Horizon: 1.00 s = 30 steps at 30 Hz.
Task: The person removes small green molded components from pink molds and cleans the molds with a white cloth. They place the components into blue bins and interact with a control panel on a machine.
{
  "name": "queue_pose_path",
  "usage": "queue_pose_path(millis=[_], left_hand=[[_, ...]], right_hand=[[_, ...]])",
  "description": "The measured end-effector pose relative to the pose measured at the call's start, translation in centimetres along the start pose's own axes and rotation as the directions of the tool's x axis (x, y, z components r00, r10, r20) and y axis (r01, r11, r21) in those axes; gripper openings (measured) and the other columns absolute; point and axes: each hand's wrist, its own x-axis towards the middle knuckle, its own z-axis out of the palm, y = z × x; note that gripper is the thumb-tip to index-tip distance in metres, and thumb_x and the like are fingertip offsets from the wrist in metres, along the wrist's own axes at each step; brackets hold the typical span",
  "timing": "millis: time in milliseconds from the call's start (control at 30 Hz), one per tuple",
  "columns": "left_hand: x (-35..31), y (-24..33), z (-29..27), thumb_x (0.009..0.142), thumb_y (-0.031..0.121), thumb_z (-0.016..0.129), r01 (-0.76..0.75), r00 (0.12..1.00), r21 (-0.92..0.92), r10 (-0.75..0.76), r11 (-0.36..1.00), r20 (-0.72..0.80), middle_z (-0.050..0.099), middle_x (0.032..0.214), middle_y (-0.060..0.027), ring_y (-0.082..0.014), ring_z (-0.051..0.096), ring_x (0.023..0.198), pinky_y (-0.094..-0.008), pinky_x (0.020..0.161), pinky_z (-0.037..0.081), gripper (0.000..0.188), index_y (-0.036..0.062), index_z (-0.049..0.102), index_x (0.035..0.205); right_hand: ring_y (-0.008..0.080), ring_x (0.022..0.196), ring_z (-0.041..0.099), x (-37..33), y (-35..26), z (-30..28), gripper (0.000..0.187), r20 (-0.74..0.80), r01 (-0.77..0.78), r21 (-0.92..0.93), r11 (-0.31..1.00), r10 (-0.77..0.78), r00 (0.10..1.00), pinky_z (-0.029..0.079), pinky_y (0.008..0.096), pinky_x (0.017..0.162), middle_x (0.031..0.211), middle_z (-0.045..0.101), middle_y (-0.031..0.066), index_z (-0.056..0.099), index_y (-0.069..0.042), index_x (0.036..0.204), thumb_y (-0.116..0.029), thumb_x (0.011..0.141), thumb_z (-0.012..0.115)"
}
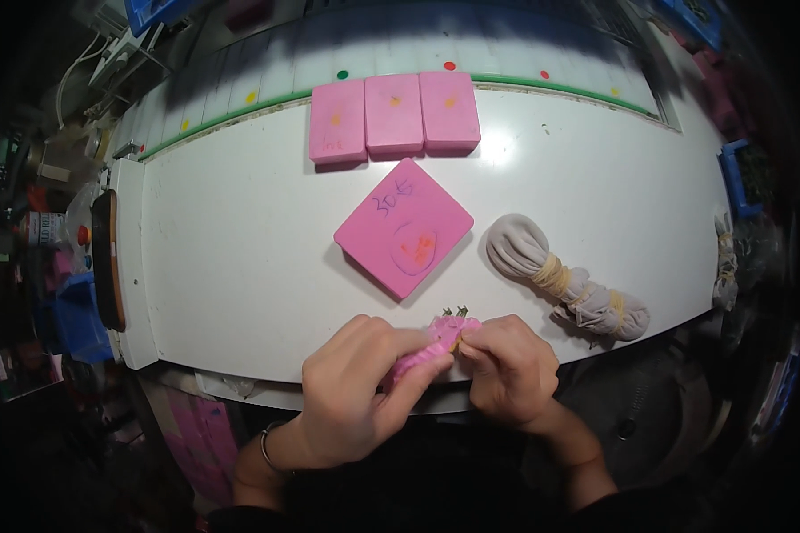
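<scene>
A small pink wrapped bundle [444,336] is held just above the table's near edge. Several thin dark-green prongs stick up from its top, and a bit of yellow shows at its right side. My left hand [354,386] closes round the bundle, thumb and fingers pinching it. At the bundle's right end my right hand [514,366] is closed, its thumb and forefinger pressed against it. Beyond my hands lies a pink block [409,226] turned cornerwise, with handwriting and an orange smudge on top. To the right is a grey cloth bundle [587,298] tied with yellowish bands.
Three pink blocks [395,111] stand in a row against the green strip [542,87] at the back of the white table [240,258]. A brown-edged brush-like piece [107,259] is at the left edge. Blue bins [84,315] sit beyond both sides.
</scene>
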Motion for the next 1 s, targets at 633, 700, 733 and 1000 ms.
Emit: queue_pose_path(millis=[633, 700, 733, 1000], left_hand=[[0.3, -0.3, -1.1, 0.074, 0.003, 0.069, 0.155, 0.986, -0.002, -0.155, 0.988, 0.063, 0.063, 0.069, -0.0089, -0.0179, 0.057, 0.054, -0.0258, 0.048, 0.044, 0.014, 0.0012, 0.064, 0.087], [0.3, -0.4, -1.0, 0.075, 0.002, 0.069, 0.144, 0.987, 0.004, -0.144, 0.990, 0.067, 0.063, 0.070, -0.0099, -0.0184, 0.058, 0.054, -0.0257, 0.049, 0.045, 0.014, 0.0007, 0.064, 0.087], [0.1, -0.7, -0.9, 0.076, 0.002, 0.068, 0.191, 0.981, -0.054, -0.188, 0.980, 0.058, 0.063, 0.070, -0.0103, -0.0169, 0.058, 0.054, -0.0250, 0.049, 0.045, 0.013, 0.0001, 0.063, 0.088], [0.4, -1.5, -1.4, 0.084, 0.004, 0.060, 0.499, 0.866, -0.327, -0.448, 0.803, 0.222, 0.062, 0.065, -0.0045, -0.0025, 0.052, 0.058, -0.0185, 0.050, 0.041, 0.009, -0.0045, 0.061, 0.088]], right_hand=[[0.0213, 0.055, 0.055, -0.1, -0.8, 2.0, 0.025, -0.055, -0.074, -0.042, 0.996, 0.072, 0.996, 0.043, 0.0273, 0.045, 0.073, 0.058, 0.0121, 0.057, 0.002, 0.090, 0.006, 0.068, 0.068], [0.0203, 0.055, 0.054, 0.0, -0.6, 2.0, 0.026, -0.041, -0.046, -0.065, 0.997, 0.043, 0.998, 0.042, 0.0268, 0.044, 0.073, 0.058, 0.0114, 0.057, 0.001, 0.090, 0.006, 0.067, 0.067], [0.0193, 0.054, 0.053, -0.1, -0.6, 2.0, 0.027, -0.029, -0.014, -0.089, 0.996, 0.011, 1.000, 0.041, 0.0263, 0.043, 0.073, 0.057, 0.0107, 0.058, 0.001, 0.091, 0.005, 0.065, 0.067], [0.0180, 0.054, 0.051, -0.3, -0.6, 2.1, 0.032, 0.006, 0.020, -0.122, 0.992, -0.019, 1.000, 0.039, 0.0249, 0.043, 0.074, 0.057, 0.0098, 0.058, 0.000, 0.093, 0.004, 0.063, 0.066]])
